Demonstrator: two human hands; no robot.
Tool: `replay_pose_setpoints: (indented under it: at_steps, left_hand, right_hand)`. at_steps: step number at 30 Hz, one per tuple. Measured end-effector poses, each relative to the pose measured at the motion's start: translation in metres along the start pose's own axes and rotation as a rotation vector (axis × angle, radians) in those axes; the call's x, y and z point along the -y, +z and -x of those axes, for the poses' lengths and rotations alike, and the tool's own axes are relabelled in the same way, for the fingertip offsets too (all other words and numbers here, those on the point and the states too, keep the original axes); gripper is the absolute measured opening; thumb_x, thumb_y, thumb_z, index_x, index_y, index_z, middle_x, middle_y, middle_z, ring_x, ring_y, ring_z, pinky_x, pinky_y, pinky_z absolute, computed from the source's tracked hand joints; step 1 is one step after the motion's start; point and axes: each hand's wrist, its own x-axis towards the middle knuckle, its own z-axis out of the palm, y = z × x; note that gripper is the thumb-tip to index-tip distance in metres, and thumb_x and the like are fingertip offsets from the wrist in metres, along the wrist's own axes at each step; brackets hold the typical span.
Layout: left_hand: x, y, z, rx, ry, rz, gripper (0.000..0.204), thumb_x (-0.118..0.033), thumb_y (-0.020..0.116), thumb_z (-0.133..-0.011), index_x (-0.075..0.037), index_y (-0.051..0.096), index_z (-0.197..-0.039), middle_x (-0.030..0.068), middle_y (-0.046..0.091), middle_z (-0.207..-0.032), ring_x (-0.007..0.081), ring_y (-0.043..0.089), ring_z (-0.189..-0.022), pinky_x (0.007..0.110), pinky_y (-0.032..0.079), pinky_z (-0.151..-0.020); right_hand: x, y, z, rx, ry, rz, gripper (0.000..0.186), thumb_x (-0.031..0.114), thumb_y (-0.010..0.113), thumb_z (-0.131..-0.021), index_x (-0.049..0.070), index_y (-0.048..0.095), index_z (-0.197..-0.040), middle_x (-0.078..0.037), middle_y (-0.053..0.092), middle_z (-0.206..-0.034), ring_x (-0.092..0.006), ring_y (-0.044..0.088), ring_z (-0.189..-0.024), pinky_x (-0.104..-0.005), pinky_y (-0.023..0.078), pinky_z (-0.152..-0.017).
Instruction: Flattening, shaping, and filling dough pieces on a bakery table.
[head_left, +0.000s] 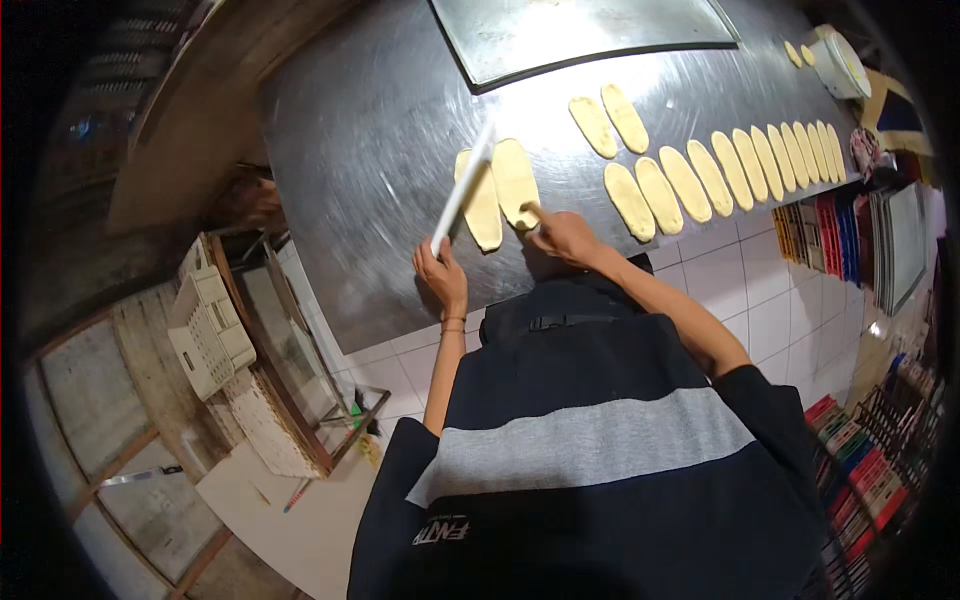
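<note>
I'm gripping the rolling pin [463, 187] in my left hand [441, 272], my right hand [562, 234] pinching the dough oval [516, 183] beside it; a row of flattened ovals [740, 166] is already lying right of it.

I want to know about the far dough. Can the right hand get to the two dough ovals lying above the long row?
Probably yes. The right hand is pinching a flattened piece, and the two ovals lie just beyond on bare steel table, with nothing between them.
</note>
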Motion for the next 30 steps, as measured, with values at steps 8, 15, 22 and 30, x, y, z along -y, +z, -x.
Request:
replay_pose_setpoints:
  at_steps: [8, 15, 22, 30]
  left_hand:
    - [-0.065, 0.038, -0.093, 0.080, 0.133, 0.120, 0.026, -0.022, 0.067, -0.102, 0.003, 0.069, -0.112, 0.0202, 0.068, -0.098, 0.0426, 0.064, -0.093, 0.049, 0.050, -0.084]
    - [-0.135, 0.082, -0.055, 0.355, 0.093, -0.112, 0.043, -0.034, 0.074, -0.096, -0.003, 0.069, -0.124, 0.0193, 0.071, -0.087, 0.0409, 0.068, -0.089, 0.051, 0.054, -0.081]
    - [-0.179, 0.108, -0.050, 0.337, -0.050, -0.288, 0.075, -0.038, 0.073, -0.095, -0.001, 0.046, -0.155, 0.0283, 0.069, -0.112, 0.0457, 0.064, -0.102, 0.054, 0.051, -0.091]
    - [-0.224, 0.147, -0.090, 0.220, 0.091, 0.032, 0.047, -0.011, 0.069, -0.093, 0.002, 0.060, -0.137, 0.0236, 0.060, -0.133, 0.0425, 0.053, -0.124, 0.051, 0.043, -0.108]
  right_hand:
    - [0.015, -0.035, -0.036, -0.220, -0.140, -0.157, 0.019, 0.005, 0.062, -0.099, 0.007, 0.063, -0.118, -0.021, 0.073, -0.089, -0.0443, 0.072, -0.083, -0.0489, 0.055, -0.069]
    - [0.032, -0.187, 0.003, -0.434, -0.140, -0.260, 0.020, -0.003, 0.068, -0.095, -0.003, 0.069, -0.115, -0.012, 0.074, -0.094, -0.0189, 0.075, -0.088, -0.0300, 0.058, -0.081]
    - [-0.023, -0.299, 0.003, -0.175, -0.005, 0.088, 0.020, 0.001, 0.073, -0.088, 0.001, 0.068, -0.107, -0.013, 0.072, -0.093, -0.0247, 0.068, -0.074, -0.0342, 0.053, -0.067]
    - [-0.110, -0.320, -0.063, -0.353, -0.204, 0.056, 0.046, -0.006, 0.070, -0.089, 0.010, 0.069, -0.133, -0.017, 0.073, -0.100, -0.0306, 0.072, -0.085, -0.0372, 0.057, -0.078]
